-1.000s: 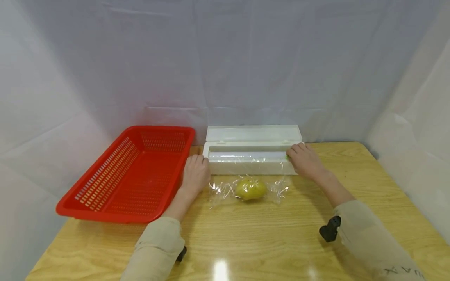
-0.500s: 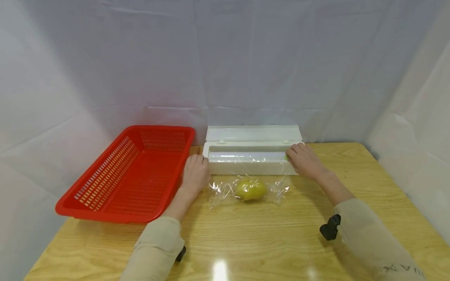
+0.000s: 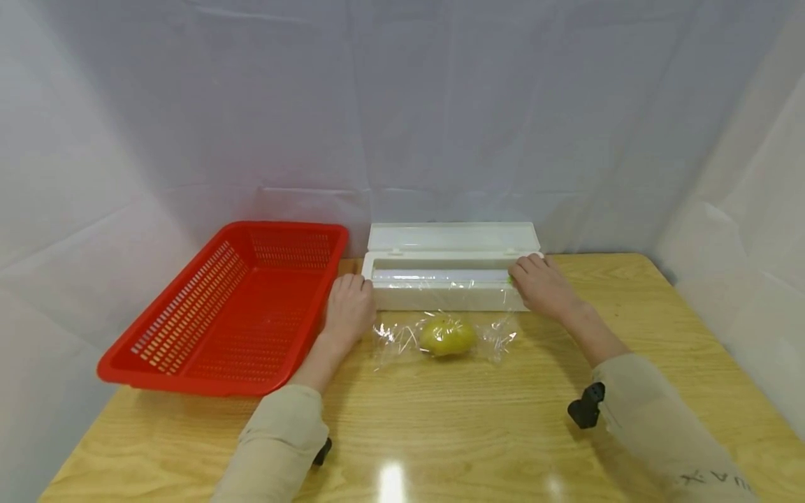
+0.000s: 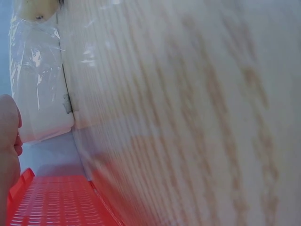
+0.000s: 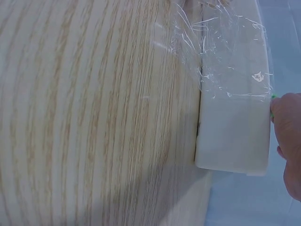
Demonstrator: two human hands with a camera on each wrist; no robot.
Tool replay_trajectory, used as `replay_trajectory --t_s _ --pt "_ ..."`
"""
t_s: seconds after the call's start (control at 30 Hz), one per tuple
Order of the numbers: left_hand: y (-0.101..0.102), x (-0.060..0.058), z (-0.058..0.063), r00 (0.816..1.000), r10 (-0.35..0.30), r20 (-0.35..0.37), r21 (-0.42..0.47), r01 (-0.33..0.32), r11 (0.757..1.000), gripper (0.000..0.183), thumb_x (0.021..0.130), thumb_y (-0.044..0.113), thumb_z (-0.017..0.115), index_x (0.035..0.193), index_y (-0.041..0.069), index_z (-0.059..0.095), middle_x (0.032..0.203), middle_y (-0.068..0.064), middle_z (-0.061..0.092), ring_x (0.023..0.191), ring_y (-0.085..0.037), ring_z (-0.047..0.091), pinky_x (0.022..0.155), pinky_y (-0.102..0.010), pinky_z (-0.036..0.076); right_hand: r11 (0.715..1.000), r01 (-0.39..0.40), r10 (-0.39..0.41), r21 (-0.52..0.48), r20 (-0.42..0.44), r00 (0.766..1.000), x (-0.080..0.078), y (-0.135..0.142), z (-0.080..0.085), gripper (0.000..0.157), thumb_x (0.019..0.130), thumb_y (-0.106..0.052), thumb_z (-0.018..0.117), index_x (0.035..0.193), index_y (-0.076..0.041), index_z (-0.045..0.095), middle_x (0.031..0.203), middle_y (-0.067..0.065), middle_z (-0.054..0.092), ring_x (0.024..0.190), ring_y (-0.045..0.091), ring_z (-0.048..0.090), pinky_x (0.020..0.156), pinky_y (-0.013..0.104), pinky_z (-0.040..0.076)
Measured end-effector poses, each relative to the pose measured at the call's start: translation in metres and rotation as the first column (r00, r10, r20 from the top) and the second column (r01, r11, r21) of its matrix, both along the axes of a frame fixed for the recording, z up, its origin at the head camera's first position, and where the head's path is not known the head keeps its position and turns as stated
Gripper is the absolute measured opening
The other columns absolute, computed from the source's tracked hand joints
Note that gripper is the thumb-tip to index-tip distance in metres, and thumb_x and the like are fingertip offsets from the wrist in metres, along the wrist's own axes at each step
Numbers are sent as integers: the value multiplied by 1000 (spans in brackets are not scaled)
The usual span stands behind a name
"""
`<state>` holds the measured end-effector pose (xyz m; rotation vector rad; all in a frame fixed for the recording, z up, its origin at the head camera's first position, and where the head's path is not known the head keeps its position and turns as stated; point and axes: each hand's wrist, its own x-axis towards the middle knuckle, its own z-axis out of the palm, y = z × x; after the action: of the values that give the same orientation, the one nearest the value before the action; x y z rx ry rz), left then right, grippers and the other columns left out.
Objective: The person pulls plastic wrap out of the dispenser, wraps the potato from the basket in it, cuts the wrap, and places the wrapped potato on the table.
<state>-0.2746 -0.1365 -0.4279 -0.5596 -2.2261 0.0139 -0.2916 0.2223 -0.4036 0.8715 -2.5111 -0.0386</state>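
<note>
A white cling film dispenser (image 3: pixel 453 299) lies on the table with its lid raised at the back and a roll of film (image 3: pixel 434 275) inside. Clear cling film (image 3: pixel 402 338) comes out over its front and drapes over a yellow-green fruit (image 3: pixel 448 337). My left hand (image 3: pixel 351 307) holds the dispenser's left end, fingers curled at the corner. At the other end, my right hand (image 3: pixel 542 285) pinches a small green slider (image 5: pixel 273 97) on the front top edge. The fingertips mostly hide the slider.
A red perforated plastic basket (image 3: pixel 267 318) stands to the left, close beside my left forearm. White sheeting (image 3: pixel 440 112) hangs behind and at both sides of the wooden table (image 3: pixel 465 433).
My right hand has shifted very slightly left along the dispenser's edge. The left hand, film and fruit look the same, apart from a small camera shift.
</note>
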Motion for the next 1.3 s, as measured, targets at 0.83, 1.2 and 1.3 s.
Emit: replay_trajectory --t_s 0.83,1.2,1.3 --pt "1 2 -4 1000 -13 19 15 13 1000 11 65 3 61 73 -5 62 71 -14 56 71 -32 53 66 -39 43 988 -111 120 -107 79 990 -3 6 -6 11 85 0 60 95 4 56 89 17 55 83 33 50 70 43 43" --pt "2 -1 -7 1000 -17 6 27 17 1000 10 65 2 59 71 -5 61 70 -14 55 71 -32 52 67 -40 43 985 -142 150 -96 81 985 -5 7 -3 11 84 2 61 94 5 56 88 17 56 85 33 51 76 44 43" --pt "3 -4 -8 999 -35 -15 42 35 998 9 63 1 59 69 -5 60 69 -14 54 70 -32 52 66 -40 43 984 -148 155 -96 69 985 -6 8 -4 11 84 2 61 93 5 56 87 17 56 84 33 51 75 44 43"
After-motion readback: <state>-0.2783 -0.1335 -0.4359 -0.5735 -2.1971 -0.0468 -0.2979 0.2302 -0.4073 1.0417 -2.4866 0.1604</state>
